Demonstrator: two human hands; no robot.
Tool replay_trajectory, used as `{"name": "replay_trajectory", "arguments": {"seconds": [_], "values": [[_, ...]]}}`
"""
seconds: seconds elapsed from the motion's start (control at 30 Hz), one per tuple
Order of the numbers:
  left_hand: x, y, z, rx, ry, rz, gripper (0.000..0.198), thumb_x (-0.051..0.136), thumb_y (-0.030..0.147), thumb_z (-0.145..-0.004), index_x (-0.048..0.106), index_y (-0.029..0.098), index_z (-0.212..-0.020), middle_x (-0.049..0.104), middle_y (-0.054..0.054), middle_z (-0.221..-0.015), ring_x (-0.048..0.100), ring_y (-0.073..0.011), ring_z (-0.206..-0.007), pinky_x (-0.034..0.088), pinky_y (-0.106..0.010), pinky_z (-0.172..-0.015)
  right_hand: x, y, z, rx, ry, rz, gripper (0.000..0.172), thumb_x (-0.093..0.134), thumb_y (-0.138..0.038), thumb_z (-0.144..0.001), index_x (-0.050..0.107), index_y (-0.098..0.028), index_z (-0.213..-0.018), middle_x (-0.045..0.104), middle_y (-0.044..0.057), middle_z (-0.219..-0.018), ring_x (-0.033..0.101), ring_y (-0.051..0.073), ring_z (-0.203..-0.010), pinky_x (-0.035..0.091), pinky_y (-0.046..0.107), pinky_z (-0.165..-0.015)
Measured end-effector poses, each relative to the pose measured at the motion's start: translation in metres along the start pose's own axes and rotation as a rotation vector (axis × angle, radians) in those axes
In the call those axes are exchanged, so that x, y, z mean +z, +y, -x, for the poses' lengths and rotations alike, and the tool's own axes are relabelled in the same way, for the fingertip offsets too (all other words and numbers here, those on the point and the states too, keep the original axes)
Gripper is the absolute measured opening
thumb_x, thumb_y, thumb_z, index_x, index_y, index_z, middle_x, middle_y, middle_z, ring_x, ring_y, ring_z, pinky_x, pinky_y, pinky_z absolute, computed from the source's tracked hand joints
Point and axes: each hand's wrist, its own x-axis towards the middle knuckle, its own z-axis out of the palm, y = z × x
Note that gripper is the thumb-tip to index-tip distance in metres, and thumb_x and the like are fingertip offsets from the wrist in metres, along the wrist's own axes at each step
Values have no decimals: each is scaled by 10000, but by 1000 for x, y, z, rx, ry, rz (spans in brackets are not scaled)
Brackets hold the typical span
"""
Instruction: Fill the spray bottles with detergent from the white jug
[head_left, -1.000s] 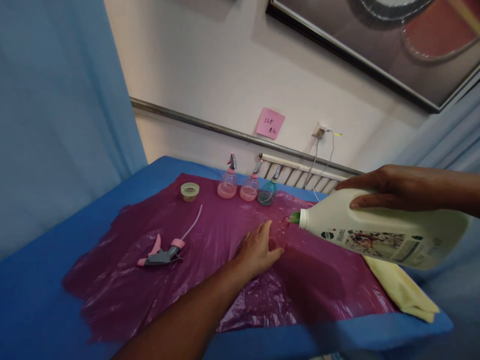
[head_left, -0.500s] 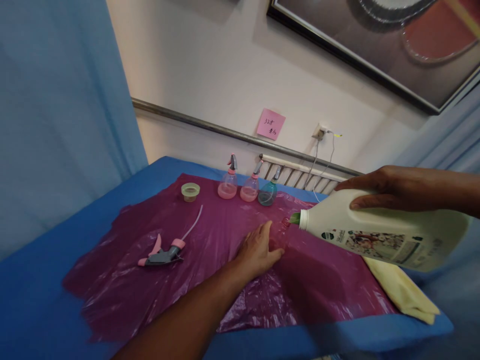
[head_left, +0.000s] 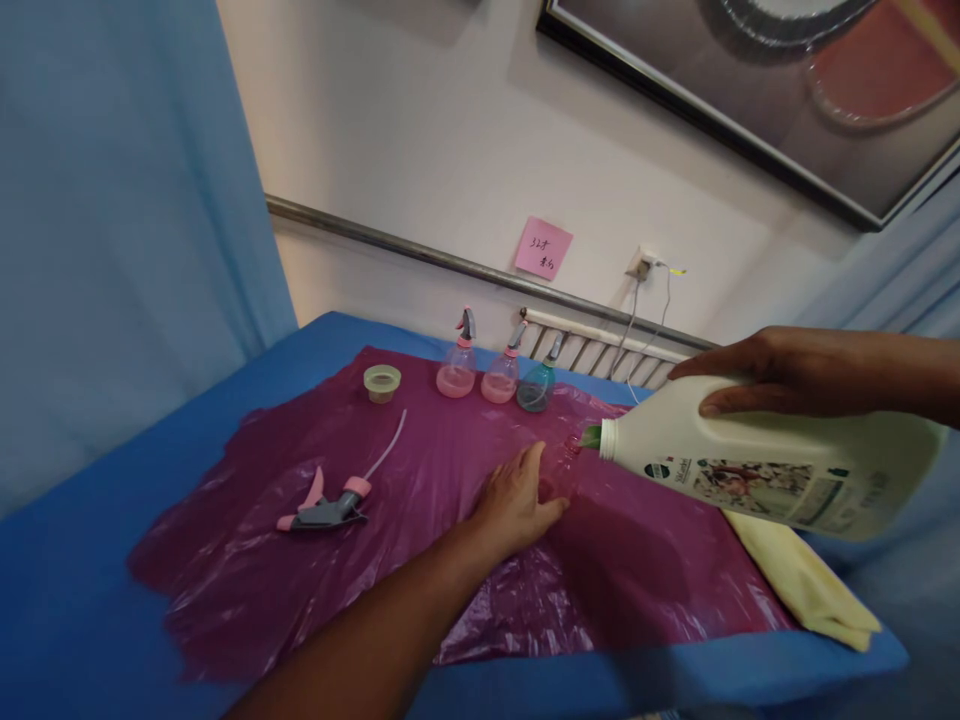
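Observation:
My right hand (head_left: 757,370) grips the handle of a large pale-green jug (head_left: 765,460) with a printed label. The jug lies tilted almost level, its green spout (head_left: 591,437) pointing left at the mouth of a clear spray bottle (head_left: 556,470). My left hand (head_left: 521,500) is wrapped round that bottle on the purple plastic sheet. The bottle is see-through, and its outline is hard to make out against the sheet. Whether liquid runs from the spout I cannot tell. To the left lies a grey-and-pink spray head (head_left: 326,510) with its tube (head_left: 387,445).
At the back stand two spray bottles with pink liquid (head_left: 455,378) (head_left: 500,385) and a teal one (head_left: 535,388). A small green-rimmed cup (head_left: 382,380) is left of them. A yellow cloth (head_left: 802,580) lies at the right edge of the blue-covered table (head_left: 75,560).
Hardly anything differs. Both hands, the jug and the bottle keep their places; the view has shifted very slightly.

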Motion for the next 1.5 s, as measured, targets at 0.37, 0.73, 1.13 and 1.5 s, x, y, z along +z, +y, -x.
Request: {"name": "replay_trajectory", "arguments": {"seconds": [0.37, 0.73, 1.13, 1.5], "values": [[2, -2, -1, -6, -1, -2, 894, 793, 429, -885, 423, 185, -1661, 591, -202, -1644, 578, -410, -1521, 455, -537, -1271, -5, 1, -2, -25, 9, 18, 671, 684, -678, -990, 682, -336, -1568, 893, 26, -1141, 856, 303, -909, 678, 363, -799], [1, -1, -1, -14, -5, -18, 909, 814, 425, -885, 423, 176, -1667, 588, -204, -1647, 570, -406, -1533, 450, -521, -1280, -9, -4, -3, -26, -40, -46, 617, 689, -665, -1004, 699, -351, -1535, 887, 15, -1172, 856, 299, -964, 679, 353, -822], [1, -2, 0, 2, -1, -4, 883, 795, 434, -897, 420, 185, -1656, 585, -196, -1652, 564, -400, -1538, 446, -527, -1283, -15, -15, -10, -25, -87, -69, 630, 675, -711, -994, 727, -323, -1487, 890, 33, -1146, 859, 309, -967, 686, 348, -796], [2, -2, 0, -8, -3, 18, 905, 818, 421, -878, 423, 201, -1662, 571, -196, -1669, 553, -408, -1548, 440, -541, -1284, -17, -12, -13, -1, -111, -97, 575, 699, -670, -992, 733, -364, -1479, 891, 17, -1129, 859, 309, -932, 687, 358, -774]]}}
